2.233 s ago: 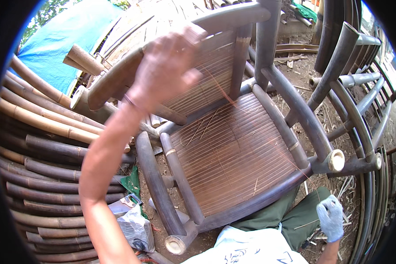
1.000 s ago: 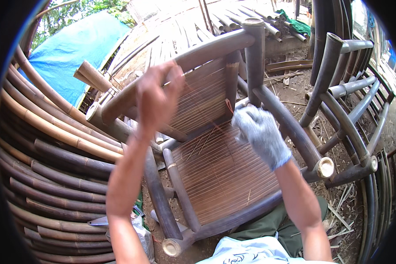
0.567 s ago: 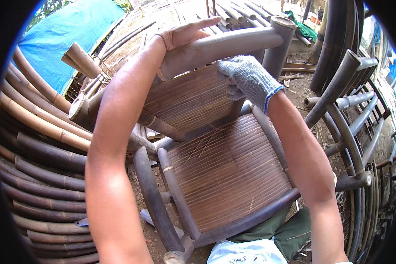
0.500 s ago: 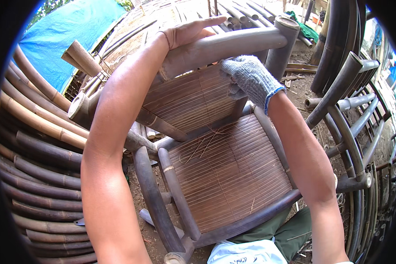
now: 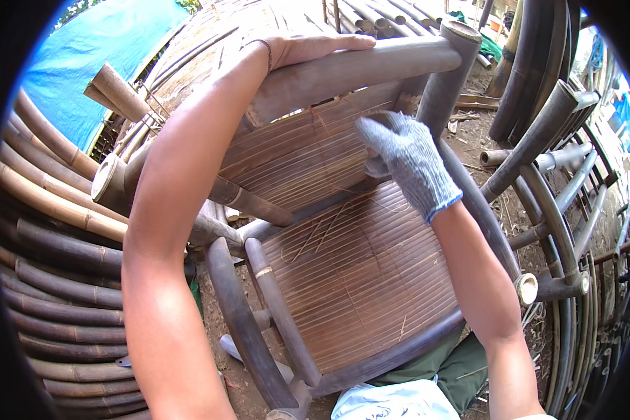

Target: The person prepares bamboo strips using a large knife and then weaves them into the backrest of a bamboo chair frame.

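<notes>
A dark bamboo chair stands in front of me, its slatted seat (image 5: 371, 280) near and its slatted backrest (image 5: 287, 164) beyond. My bare left hand (image 5: 308, 49) lies over the thick top rail (image 5: 364, 66), fingers stretched out along it. In front of the backrest, below that rail, is my right hand (image 5: 402, 157) in a grey knitted glove. Its fingers are curled together; whatever they hold, if anything, is hidden. A thin reddish strand (image 5: 322, 136) hangs down the backrest slats. Loose thin strips (image 5: 325, 231) lie at the back of the seat.
Stacked dark bamboo poles (image 5: 70, 280) fill the left side. A blue tarpaulin (image 5: 98, 63) is at the far left. Another bamboo frame (image 5: 549, 203) stands on the right. More cut poles (image 5: 378, 17) lie behind the chair. My green-trousered legs (image 5: 444, 367) are below the seat's front edge.
My gloved right hand has moved down and slightly right, away from the top rail. My left hand stays on the rail, its fingertips a little farther right. The view has shifted slightly.
</notes>
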`<move>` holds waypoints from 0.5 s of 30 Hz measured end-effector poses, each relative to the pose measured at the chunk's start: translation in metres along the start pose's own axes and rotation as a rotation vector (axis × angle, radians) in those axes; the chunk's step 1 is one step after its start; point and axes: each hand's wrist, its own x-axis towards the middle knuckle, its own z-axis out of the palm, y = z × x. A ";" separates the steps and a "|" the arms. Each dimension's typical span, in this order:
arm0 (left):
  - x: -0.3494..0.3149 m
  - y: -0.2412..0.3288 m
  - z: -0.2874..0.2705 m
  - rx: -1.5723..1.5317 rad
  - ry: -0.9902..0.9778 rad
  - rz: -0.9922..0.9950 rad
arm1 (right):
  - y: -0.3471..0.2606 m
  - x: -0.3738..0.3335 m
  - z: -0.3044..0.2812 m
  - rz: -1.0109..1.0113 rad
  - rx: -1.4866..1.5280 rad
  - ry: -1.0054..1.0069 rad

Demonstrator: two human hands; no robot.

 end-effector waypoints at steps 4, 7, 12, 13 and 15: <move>-0.004 0.001 0.001 0.228 0.145 -0.061 | 0.010 -0.008 -0.005 -0.059 -0.017 0.024; -0.012 -0.016 -0.007 0.267 0.167 -0.095 | 0.005 -0.009 -0.002 -0.045 0.034 0.028; -0.032 -0.007 -0.002 0.307 0.167 -0.286 | 0.000 -0.010 -0.006 0.017 0.075 0.046; -0.035 -0.012 -0.003 0.261 0.174 -0.214 | -0.001 -0.009 -0.005 0.016 0.107 0.050; -0.040 -0.026 -0.007 0.164 0.183 -0.070 | 0.000 -0.006 -0.005 0.017 0.170 0.061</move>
